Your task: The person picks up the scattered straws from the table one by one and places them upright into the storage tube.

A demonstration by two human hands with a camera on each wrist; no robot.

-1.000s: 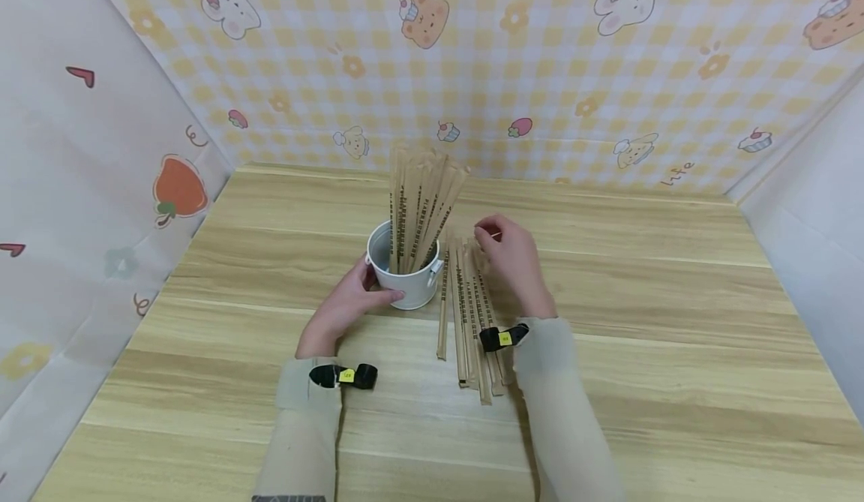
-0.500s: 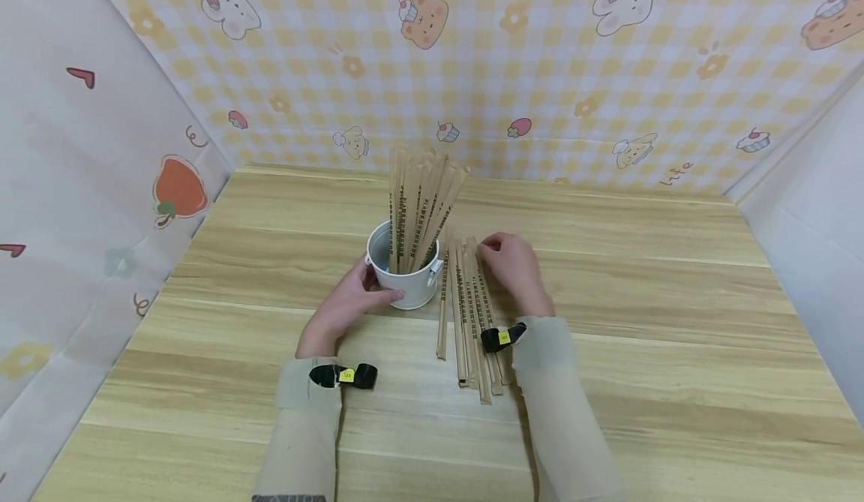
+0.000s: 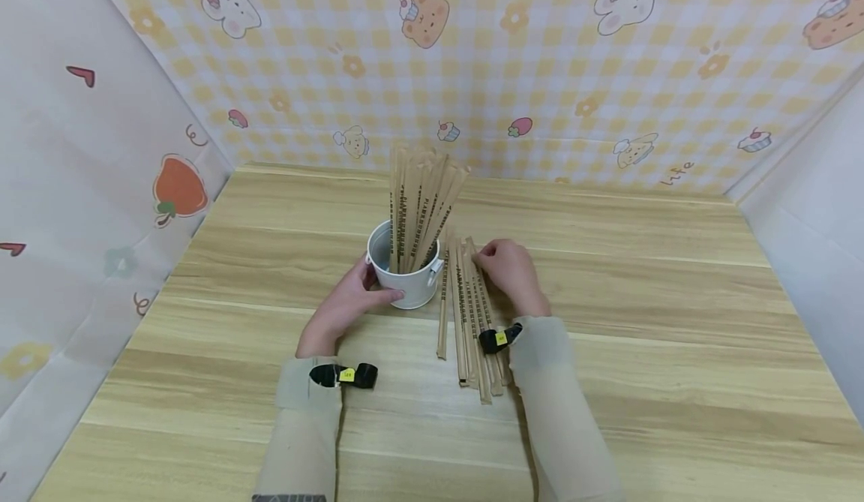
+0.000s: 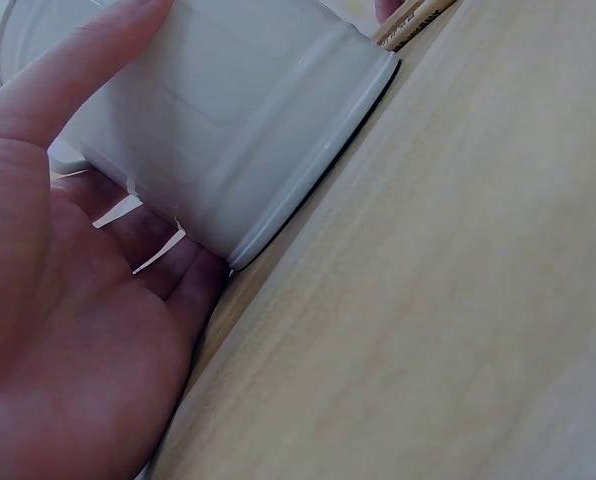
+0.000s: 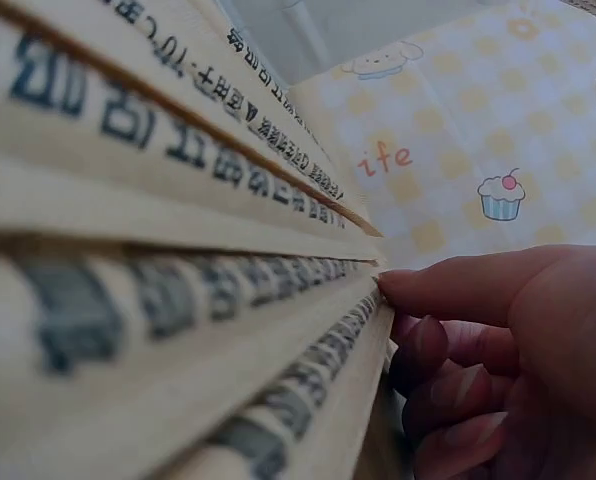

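A small white metal bucket (image 3: 413,290) stands on the table, with several paper-wrapped straws (image 3: 413,213) upright in it, leaning toward the right. My left hand (image 3: 347,301) holds the bucket from its left side. In the left wrist view, the thumb lies along the bucket wall and the other fingers reach behind it. More wrapped straws (image 3: 466,314) lie in a loose row to the right of the bucket. At their far ends, my right hand (image 3: 513,271) pinches the tip of a straw (image 5: 343,350) between thumb and index finger, the other fingers curled.
The wooden table (image 3: 675,322) reaches out on both sides. A checked cloth backdrop (image 3: 472,59) with cartoon prints rises behind it, and a white printed sheet (image 3: 81,209) hangs on the left. One straw (image 3: 442,314) lies slightly apart, nearest the bucket.
My right hand has come down and slightly left, from above the straws' far ends onto a straw tip. The left hand and bucket have stayed put.
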